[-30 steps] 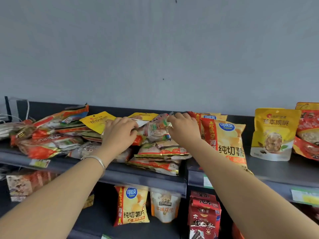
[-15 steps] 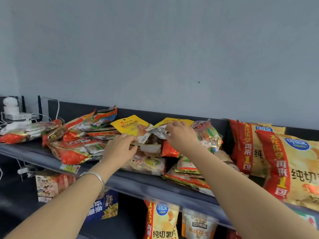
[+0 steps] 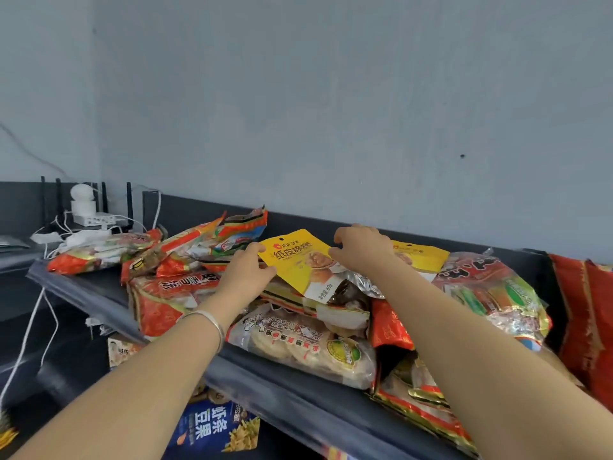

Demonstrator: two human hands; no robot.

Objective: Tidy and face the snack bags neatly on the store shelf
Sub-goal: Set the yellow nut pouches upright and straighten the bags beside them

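The yellow pouch (image 3: 298, 265) is lying atop the pile (image 3: 298, 343) on the shelf (image 3: 292, 396) — left hand (image 3: 245, 272) pinching its left edge, right hand (image 3: 363, 250) pinching its right. Probably light, slick, crushable — grip the sealed margins.

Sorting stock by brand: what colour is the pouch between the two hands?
Mainly yellow, red logo, white bottom strip; the pouch shows best in the head view.
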